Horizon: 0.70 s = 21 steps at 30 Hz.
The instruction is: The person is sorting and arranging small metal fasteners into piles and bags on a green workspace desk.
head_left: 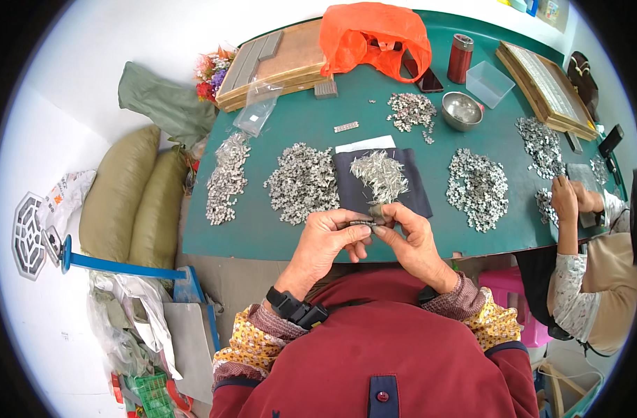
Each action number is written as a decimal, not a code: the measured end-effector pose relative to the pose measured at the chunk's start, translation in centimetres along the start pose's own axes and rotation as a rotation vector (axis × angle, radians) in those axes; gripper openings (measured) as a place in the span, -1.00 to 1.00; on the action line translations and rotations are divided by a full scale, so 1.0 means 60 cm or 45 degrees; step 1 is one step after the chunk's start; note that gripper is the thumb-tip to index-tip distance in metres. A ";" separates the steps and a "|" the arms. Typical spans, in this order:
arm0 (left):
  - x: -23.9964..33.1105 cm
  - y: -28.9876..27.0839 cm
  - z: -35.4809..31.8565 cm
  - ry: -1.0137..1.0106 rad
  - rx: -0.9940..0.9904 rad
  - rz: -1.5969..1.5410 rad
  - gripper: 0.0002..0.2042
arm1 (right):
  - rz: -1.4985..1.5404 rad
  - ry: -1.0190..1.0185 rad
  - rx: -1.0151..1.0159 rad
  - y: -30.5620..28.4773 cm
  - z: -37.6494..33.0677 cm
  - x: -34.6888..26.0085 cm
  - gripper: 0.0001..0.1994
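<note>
Between my two hands, at the near edge of the green table, is a short dark segmented metal strip point(361, 223). My left hand point(320, 242) pinches its left end with thumb and fingers. Thumb and forefinger of my right hand point(414, 240) close on the other end, beside a bit of greenish wrapping at the fingertip. Just beyond lies a heap of thin silvery pins point(379, 174) on a dark cloth point(417, 187). Heaps of small grey metal pieces flank it, one to the left point(302, 184) and one to the right point(477, 191).
Farther back are an orange plastic bag point(377, 31), a red flask point(460, 59), a metal bowl point(462, 111) and a clear box point(490, 83). Wooden trays point(297, 66) stand at the back left. A co-worker's hands point(572, 198) work at the right; stuffed sacks point(116, 202) lean at left.
</note>
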<state>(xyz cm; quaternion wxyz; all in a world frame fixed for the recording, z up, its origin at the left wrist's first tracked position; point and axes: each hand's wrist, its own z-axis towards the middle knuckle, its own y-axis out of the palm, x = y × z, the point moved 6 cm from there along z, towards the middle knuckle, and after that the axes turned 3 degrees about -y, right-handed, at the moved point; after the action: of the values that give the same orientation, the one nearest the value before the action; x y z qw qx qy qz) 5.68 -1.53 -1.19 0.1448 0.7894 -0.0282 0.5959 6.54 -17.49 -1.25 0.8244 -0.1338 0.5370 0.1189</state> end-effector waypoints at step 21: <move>-0.024 -0.004 0.001 0.009 0.015 -0.122 -0.84 | 0.278 0.166 0.115 -0.003 -0.021 0.031 -0.77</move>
<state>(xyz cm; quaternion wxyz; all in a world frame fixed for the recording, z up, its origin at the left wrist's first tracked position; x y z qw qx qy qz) 5.34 -1.51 -2.63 0.1685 0.7885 0.0138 0.5913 6.26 -18.02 -3.42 0.7750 -0.0448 0.6056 0.1747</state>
